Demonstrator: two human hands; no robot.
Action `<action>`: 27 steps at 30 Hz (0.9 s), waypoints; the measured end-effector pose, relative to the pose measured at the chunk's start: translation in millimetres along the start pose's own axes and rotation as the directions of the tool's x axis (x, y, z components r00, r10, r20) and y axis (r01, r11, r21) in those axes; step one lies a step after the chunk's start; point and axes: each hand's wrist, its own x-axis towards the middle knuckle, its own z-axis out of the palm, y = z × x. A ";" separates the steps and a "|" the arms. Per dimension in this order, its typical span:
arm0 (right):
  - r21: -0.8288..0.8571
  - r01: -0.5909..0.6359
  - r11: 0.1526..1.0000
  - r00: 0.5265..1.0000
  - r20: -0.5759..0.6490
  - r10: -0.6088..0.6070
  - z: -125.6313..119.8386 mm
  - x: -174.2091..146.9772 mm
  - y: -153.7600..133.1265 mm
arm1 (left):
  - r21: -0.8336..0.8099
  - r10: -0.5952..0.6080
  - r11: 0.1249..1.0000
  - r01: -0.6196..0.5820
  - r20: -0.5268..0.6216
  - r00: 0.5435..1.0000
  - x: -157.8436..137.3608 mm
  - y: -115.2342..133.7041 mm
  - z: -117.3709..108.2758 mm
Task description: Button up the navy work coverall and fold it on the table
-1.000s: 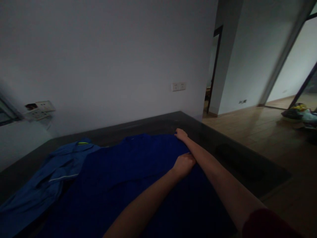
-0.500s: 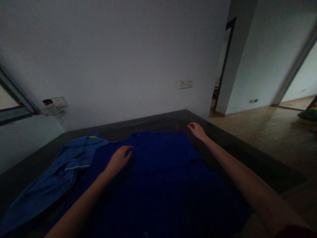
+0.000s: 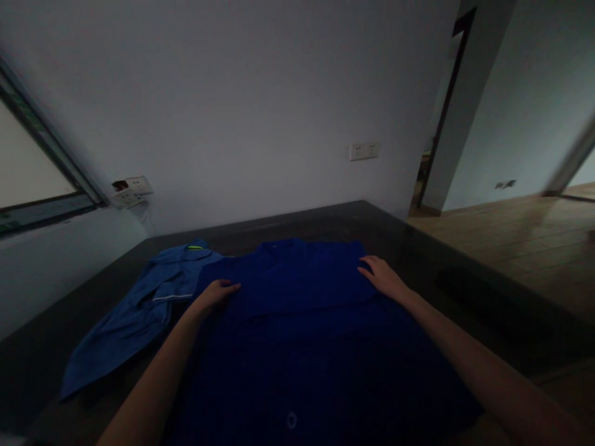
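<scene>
A dark blue shirt (image 3: 297, 285) lies spread out, its collar toward the wall and a crosswise fold across its middle. On the left side of the shirt rests my left hand (image 3: 216, 294), fingers stretched forward and slightly bent, no cloth visibly gripped. My right hand (image 3: 383, 277) is at the right shoulder edge, thumb and fingers apart over the fabric. Beside the shirt's left edge is a lighter blue jacket (image 3: 139, 303) with a white stripe and a yellow-green patch at its collar. The shirt's lower part is very dark.
Both garments lie on a dark tabletop (image 3: 334, 214) against a pale wall (image 3: 260, 111). A dark folded-looking item (image 3: 488, 303) sits at the right. Wall sockets (image 3: 364, 150) are behind, and others hang loose at the left (image 3: 132, 191) by a window (image 3: 41, 148).
My right hand has come back from beyond the shirt's shoulder onto its edge. My left hand has shifted slightly outward on the shirt. The view has turned a little left.
</scene>
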 end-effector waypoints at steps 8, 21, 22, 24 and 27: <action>-0.016 -0.002 1.000 0.994 0.112 0.004 6.3 -2.6 6.2 | -0.118 0.299 0.948 -0.296 0.007 0.954 -12.2 2.4 2.7; -0.004 0.003 1.000 0.975 0.221 -0.002 0.9 -1.0 4.9 | 0.088 0.265 0.964 -0.253 -0.197 0.944 -6.0 -2.0 -14.4; -0.019 0.005 1.000 0.970 0.245 0.000 1.8 -2.0 4.4 | 0.126 0.269 0.961 -0.247 -0.203 0.941 -4.4 -3.8 -14.0; -0.044 0.014 0.999 0.961 0.277 -0.001 3.6 -4.7 2.6 | 0.201 0.287 0.948 -0.246 -0.212 0.934 -0.3 -7.9 -13.3; -0.069 0.009 0.998 0.953 0.304 0.012 6.3 -9.4 0.0 | 0.265 0.315 0.929 -0.258 -0.205 0.927 6.2 -14.0 -12.8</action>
